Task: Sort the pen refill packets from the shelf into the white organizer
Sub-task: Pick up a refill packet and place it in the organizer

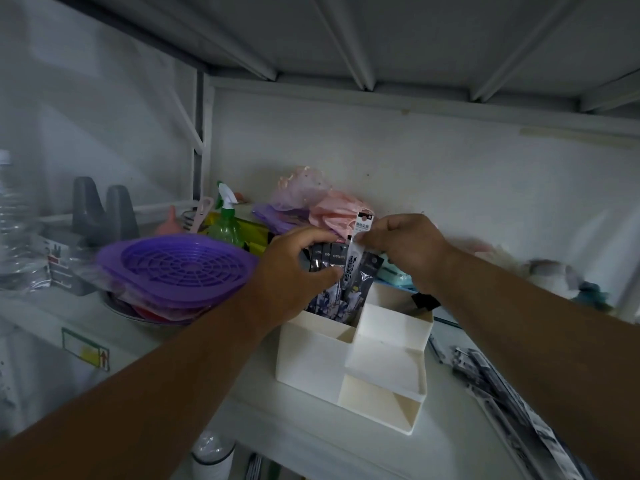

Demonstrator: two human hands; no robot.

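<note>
A white organizer (pixel 311 355) with stepped compartments stands on the shelf in the middle of the head view. Several dark pen refill packets (pixel 329 261) stand upright in its tall back-left compartment. My left hand (pixel 294 271) is wrapped around their tops from the left, thumb in front. My right hand (pixel 401 247) pinches the pale top of one refill packet (pixel 363 223), held upright just above the same compartment. More refill packets (pixel 485 375) lie flat on the shelf at the right.
A purple perforated lid (pixel 180 265) on stacked bowls sits left of the organizer. Behind are a green spray bottle (pixel 225 223), pink and purple bags (pixel 329 209) and a clear bottle (pixel 14 230). The shelf above hangs low overhead.
</note>
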